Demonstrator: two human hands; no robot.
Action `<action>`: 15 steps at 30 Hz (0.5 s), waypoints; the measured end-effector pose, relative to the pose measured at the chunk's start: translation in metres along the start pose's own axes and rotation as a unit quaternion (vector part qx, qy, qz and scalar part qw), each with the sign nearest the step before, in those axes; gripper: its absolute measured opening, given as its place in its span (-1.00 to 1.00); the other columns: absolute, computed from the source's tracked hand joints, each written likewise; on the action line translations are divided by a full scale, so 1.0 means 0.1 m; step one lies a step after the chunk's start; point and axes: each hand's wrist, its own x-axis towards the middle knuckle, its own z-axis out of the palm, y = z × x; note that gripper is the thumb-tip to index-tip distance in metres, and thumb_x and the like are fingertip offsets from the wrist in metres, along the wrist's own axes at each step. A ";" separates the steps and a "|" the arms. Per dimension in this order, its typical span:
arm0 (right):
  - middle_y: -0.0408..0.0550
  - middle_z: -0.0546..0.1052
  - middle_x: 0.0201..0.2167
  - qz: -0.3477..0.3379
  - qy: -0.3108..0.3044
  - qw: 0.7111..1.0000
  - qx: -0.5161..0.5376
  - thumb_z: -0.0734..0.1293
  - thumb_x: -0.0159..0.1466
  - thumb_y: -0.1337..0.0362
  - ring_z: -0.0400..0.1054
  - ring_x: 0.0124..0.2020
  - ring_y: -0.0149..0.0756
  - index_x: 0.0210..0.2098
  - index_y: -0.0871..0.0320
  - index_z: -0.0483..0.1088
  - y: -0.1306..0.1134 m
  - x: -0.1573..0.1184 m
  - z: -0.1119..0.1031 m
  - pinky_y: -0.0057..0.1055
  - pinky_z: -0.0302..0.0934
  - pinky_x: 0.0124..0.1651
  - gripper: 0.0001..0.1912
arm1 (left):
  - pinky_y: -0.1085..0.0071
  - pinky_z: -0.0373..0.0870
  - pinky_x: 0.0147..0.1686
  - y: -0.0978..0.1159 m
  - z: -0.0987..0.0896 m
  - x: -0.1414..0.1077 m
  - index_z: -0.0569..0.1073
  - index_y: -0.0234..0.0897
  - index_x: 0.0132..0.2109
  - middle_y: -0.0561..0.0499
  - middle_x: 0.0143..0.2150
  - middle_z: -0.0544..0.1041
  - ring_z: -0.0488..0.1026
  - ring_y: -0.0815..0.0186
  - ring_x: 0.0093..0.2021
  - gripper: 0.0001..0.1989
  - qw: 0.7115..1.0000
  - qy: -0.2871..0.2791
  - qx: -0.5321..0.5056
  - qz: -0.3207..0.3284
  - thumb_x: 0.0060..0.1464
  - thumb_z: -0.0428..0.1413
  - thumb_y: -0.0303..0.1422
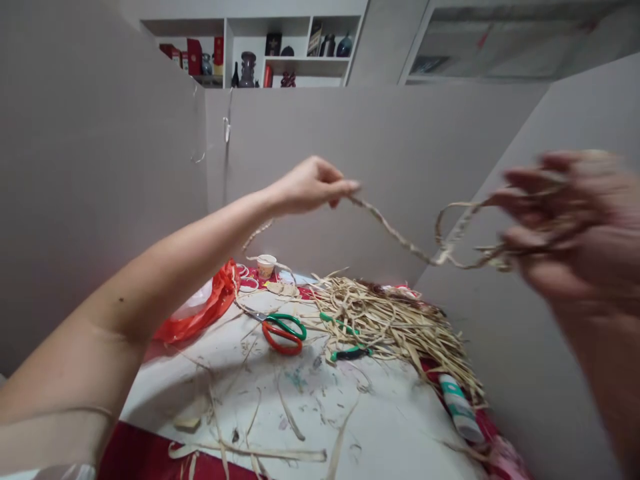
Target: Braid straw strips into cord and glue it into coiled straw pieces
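Currently, in the head view, the left hand (320,183) is pinching the cord (391,228) between thumb and fingertips; it is sagging above the table (395,413) toward the right hand (575,227), whose blurred fingers are half curling about its looped end, how firmly I cannot tell. A hard pull could be knotting that slack loop; what seems its tail is dangling by the cup (266,270), perhaps risking a spill.

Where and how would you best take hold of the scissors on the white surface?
Grip the scissors by both looped handles, the green handle and orange handle, probably coming from the near right side. The loops extend that way, while the blades point toward the far left, away from such a grip.
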 end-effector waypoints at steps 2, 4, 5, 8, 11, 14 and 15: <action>-0.09 0.52 -0.23 0.021 -0.066 0.997 -0.018 0.44 0.01 0.38 0.43 -0.37 -0.40 -0.25 0.05 0.48 0.12 -0.25 0.37 -0.56 -0.10 -0.69 -0.71 | 0.45 -0.06 -0.55 0.10 0.23 -0.04 0.40 -0.42 -0.54 0.14 -0.66 0.14 0.01 0.54 -0.62 -0.66 0.997 -0.079 -0.005 0.019 0.14 0.10 -0.29; -0.12 0.51 -0.35 0.070 -0.160 0.984 -0.034 0.51 -0.08 0.33 0.25 -0.61 -0.52 -0.27 0.09 0.48 0.27 -0.40 0.58 -0.57 -0.13 -0.71 -0.65 | 0.44 -0.01 -0.54 0.13 0.42 -0.10 0.42 -0.42 -0.54 0.11 -0.64 0.21 0.06 0.52 -0.61 -0.69 0.991 -0.122 -0.032 0.041 0.12 0.08 -0.36; -0.15 0.46 -0.48 0.118 -0.219 0.967 -0.048 0.51 -0.04 0.24 0.12 -0.69 -0.57 -0.32 0.13 0.47 0.35 -0.44 0.62 -0.56 -0.17 -0.72 -0.71 | 0.44 0.02 -0.53 0.12 0.47 -0.12 0.44 -0.42 -0.53 0.08 -0.62 0.26 0.08 0.51 -0.60 -0.72 0.988 -0.137 -0.050 0.043 0.12 0.06 -0.40; -0.21 0.30 -0.69 0.174 -0.296 0.933 -0.107 0.50 -0.02 0.03 -0.02 -0.73 -0.58 -0.55 0.21 0.41 0.51 -0.44 0.52 -0.56 -0.21 -0.72 -0.63 | 0.44 0.03 -0.52 0.04 0.52 -0.19 0.52 -0.41 -0.46 0.08 -0.60 0.32 0.09 0.50 -0.60 -0.75 0.979 -0.190 -0.069 0.016 0.11 0.03 -0.42; -0.21 0.30 -0.70 0.222 -0.338 0.894 -0.193 0.52 -0.04 0.07 -0.01 -0.71 -0.58 -0.56 0.23 0.42 0.57 -0.37 0.29 -0.57 -0.20 -0.69 -0.65 | 0.44 -0.06 -0.57 -0.12 0.42 -0.25 0.54 -0.37 -0.45 0.12 -0.66 0.22 0.02 0.51 -0.64 -0.72 0.976 -0.201 -0.085 -0.017 0.11 0.09 -0.28; -0.20 0.28 -0.73 0.237 -0.302 0.900 -0.208 0.55 -0.04 0.17 0.00 -0.72 -0.57 -0.60 0.25 0.44 0.58 -0.27 0.03 -0.59 -0.17 -0.69 -0.69 | 0.43 -0.15 -0.61 -0.39 0.27 -0.30 0.52 -0.31 -0.49 0.17 -0.72 0.06 -0.05 0.51 -0.70 -0.64 0.978 -0.160 -0.106 -0.087 0.06 0.14 -0.11; -0.22 0.24 -0.77 0.228 -0.246 0.924 -0.182 0.56 -0.06 0.21 -0.02 -0.74 -0.57 -0.63 0.25 0.42 0.58 -0.23 -0.06 -0.58 -0.19 -0.71 -0.70 | 0.43 -0.16 -0.61 -0.51 0.21 -0.32 0.51 -0.30 -0.52 0.17 -0.74 0.03 -0.06 0.51 -0.72 -0.60 0.978 -0.150 -0.097 -0.105 0.04 0.15 -0.06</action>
